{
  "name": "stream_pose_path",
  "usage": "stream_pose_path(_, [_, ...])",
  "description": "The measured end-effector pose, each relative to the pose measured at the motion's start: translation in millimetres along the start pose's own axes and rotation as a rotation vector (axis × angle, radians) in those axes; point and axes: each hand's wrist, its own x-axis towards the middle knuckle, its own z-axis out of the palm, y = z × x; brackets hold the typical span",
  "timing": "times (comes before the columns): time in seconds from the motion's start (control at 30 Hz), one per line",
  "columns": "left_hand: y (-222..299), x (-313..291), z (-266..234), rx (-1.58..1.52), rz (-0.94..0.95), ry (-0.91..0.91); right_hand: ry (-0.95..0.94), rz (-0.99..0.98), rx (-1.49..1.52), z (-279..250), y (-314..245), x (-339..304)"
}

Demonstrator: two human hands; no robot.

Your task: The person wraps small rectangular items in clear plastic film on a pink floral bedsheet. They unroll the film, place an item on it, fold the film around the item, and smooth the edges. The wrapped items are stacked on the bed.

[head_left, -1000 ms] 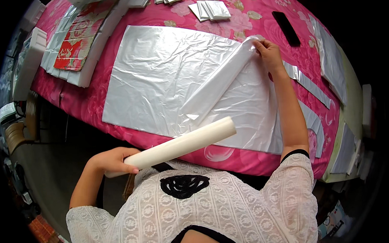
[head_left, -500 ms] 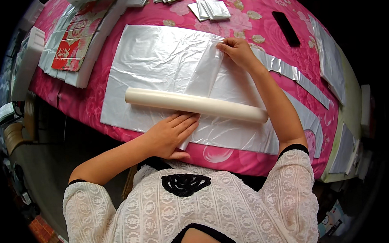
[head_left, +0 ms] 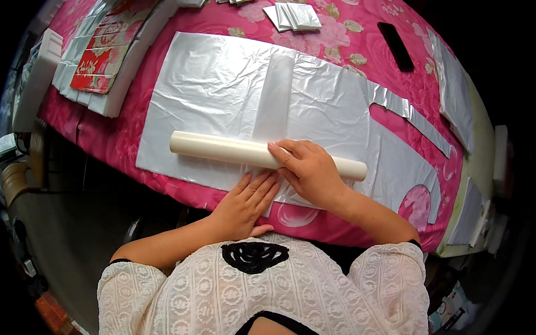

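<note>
A white plastic carrier bag [head_left: 206, 81] lies spread on the table, its cut-out handles [head_left: 420, 121] pointing right. Up its middle runs a narrow folded strip [head_left: 273, 96] of the same film. Across the lower part of the bag rests a smooth white tube [head_left: 220, 147]. My right hand [head_left: 312, 173] is closed over the tube right of its middle, thumb on the near side. Below the tube, my left hand [head_left: 250, 200] lies flat with fingers stretched out, pressing on the bag's near edge.
A pink flowered cloth [head_left: 311, 39] covers the table. Small folded white packets [head_left: 295, 16] lie at the back, and a black phone [head_left: 395, 46] to their right. Stacked bags with a red printed sheet [head_left: 102, 61] stand far left. More flat bags [head_left: 452, 90] lie along the right edge.
My right hand has let go of the bag's far edge and come back onto the tube. The folded strip now lies straighter. My left hand stays flat, and the tube has shifted slightly nearer.
</note>
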Motion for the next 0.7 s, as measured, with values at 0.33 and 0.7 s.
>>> stream_pose_path(0.33, [-1, -3, -3, -0.026, 0.039, 0.013, 0.206, 0.033, -0.181, -21, 110, 90])
stream_pose_path(0.7, [-29, -29, 4, 0.016, 0.213, 0.375, -0.219, -0.204, 0.124, 8, 28, 20])
